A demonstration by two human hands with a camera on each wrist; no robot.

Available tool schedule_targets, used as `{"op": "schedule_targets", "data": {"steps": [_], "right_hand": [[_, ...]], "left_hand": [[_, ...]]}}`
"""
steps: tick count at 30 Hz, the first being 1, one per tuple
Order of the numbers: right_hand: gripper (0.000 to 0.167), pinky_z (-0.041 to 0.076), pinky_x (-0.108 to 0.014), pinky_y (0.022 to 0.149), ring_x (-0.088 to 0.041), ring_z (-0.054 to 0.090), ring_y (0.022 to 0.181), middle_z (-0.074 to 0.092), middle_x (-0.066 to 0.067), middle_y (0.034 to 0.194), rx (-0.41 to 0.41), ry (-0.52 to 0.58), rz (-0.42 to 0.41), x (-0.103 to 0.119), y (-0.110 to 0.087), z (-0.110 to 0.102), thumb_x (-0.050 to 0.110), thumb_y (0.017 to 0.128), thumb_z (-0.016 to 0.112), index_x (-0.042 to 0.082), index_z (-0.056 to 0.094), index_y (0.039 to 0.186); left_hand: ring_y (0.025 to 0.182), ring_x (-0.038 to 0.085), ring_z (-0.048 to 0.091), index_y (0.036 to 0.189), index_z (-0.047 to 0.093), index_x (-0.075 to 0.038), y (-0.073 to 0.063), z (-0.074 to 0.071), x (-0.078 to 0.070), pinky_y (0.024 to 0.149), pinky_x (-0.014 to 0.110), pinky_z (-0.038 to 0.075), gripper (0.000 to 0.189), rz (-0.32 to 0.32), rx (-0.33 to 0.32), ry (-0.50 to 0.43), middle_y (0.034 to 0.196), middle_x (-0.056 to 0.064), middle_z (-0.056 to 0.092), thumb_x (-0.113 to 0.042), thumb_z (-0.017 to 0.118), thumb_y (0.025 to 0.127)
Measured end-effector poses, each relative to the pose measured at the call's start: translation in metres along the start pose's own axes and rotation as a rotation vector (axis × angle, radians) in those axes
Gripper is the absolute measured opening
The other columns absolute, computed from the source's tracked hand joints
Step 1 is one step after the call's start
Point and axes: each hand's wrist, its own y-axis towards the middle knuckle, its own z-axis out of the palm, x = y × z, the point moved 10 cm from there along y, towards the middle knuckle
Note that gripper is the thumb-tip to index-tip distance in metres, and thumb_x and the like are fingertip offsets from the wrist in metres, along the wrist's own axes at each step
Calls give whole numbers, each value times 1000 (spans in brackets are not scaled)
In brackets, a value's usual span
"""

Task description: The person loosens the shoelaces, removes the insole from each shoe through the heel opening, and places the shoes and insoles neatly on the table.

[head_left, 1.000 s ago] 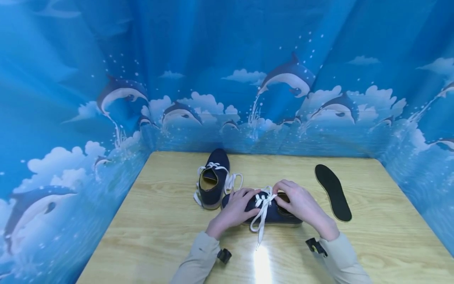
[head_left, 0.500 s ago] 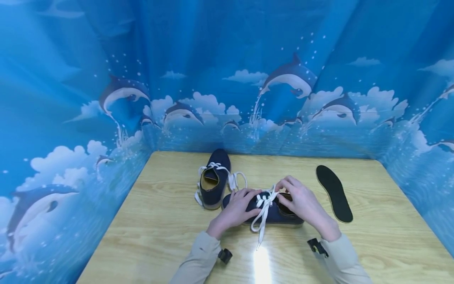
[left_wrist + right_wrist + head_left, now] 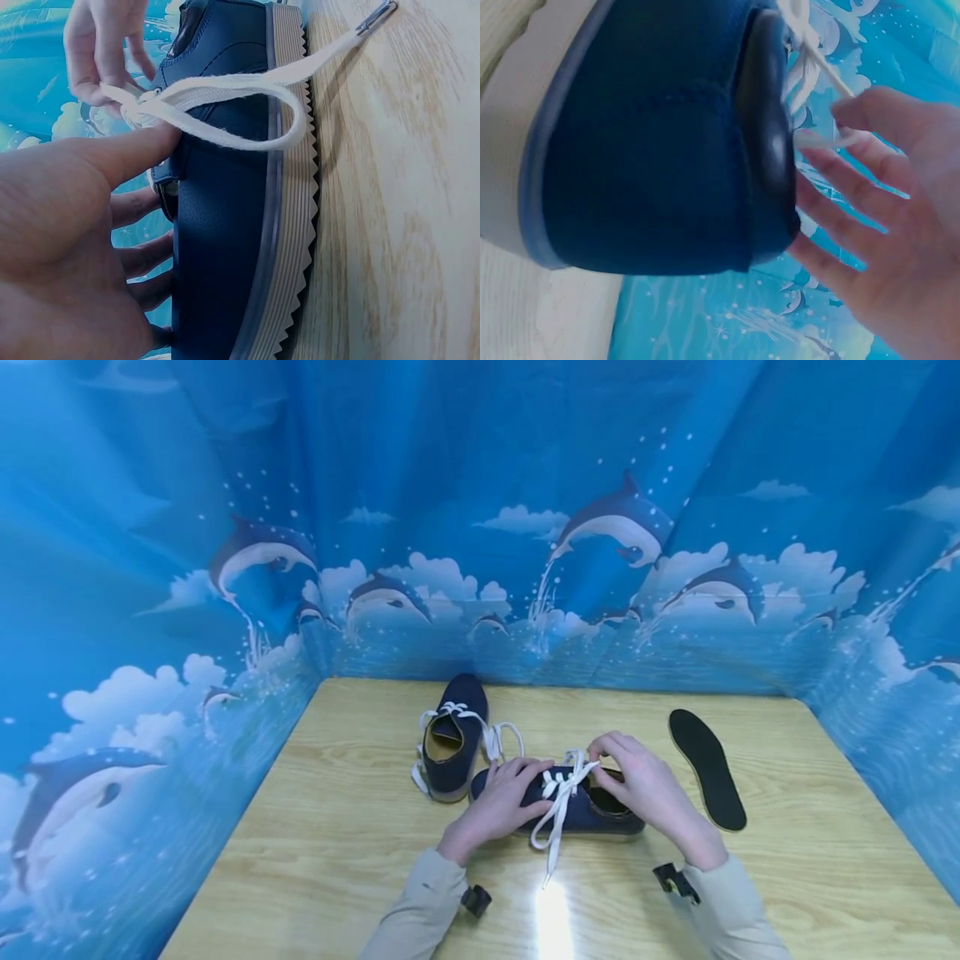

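Note:
A dark navy lace-up shoe [image 3: 581, 818] lies sideways in front of me, toe to the left. My left hand [image 3: 498, 806] grips its front half. In the left wrist view the thumb lies by the knot and the fingers rest along the shoe's far side. My right hand [image 3: 645, 785], above the shoe's opening, pinches the white shoelace [image 3: 829, 71] between thumb and forefinger. Its other fingers are spread beside the collar in the right wrist view. A lace loop [image 3: 225, 139] and a tipped lace end hang over the near side of the shoe.
A matching navy shoe [image 3: 452, 781] stands behind on the left, toe away, its white laces loose. A black insole [image 3: 708, 768] lies on the wooden table [image 3: 315, 860] at the right. A blue dolphin-print curtain [image 3: 480, 527] encloses the back and sides.
My right hand has risen a little and then shifted slightly right, drawing the pinched lace that way. My left hand has stayed on the shoe.

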Motion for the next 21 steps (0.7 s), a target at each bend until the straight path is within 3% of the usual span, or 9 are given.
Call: {"op": "schedule_targets", "data": {"steps": [6,10,13,16,21], "right_hand": [[21,54,-35,57,-19,67,76,69,-2,85,-167,-41,-29,6,3,-21,-1,85,78,11,65,96],[23,58,-40,63,-20,69,80,73,-4,91,-278,-23,-15,3,1,-37,-4,83,79,10,70,98],[24,59,-42,66,-21,69,82,74,-5,95,-317,-3,13,-2,0,-45,-5,84,78,10,73,101],[31,59,-44,66,-25,69,86,73,-7,100,-259,-15,37,-7,-1,-43,-6,83,79,11,72,108],[52,57,-53,83,-37,63,107,67,-14,119,-24,-33,53,-15,-2,-20,-9,80,79,10,65,126]], "left_hand": [[143,29,39,154,44,-21,0,0,0,123,63,14,60,2,3,-7,150,8,47,-37,65,100],[143,29,39,154,44,-21,0,1,0,123,63,14,60,-1,7,-8,150,8,47,-37,65,100],[144,29,39,154,43,-22,0,1,0,123,63,14,61,-8,10,-3,150,8,47,-37,65,99],[144,28,38,155,42,-24,0,2,1,123,62,13,61,-18,13,-1,151,7,47,-37,65,100],[144,28,38,155,42,-25,0,2,1,123,62,13,61,-21,11,-2,150,7,47,-37,65,100]]}}
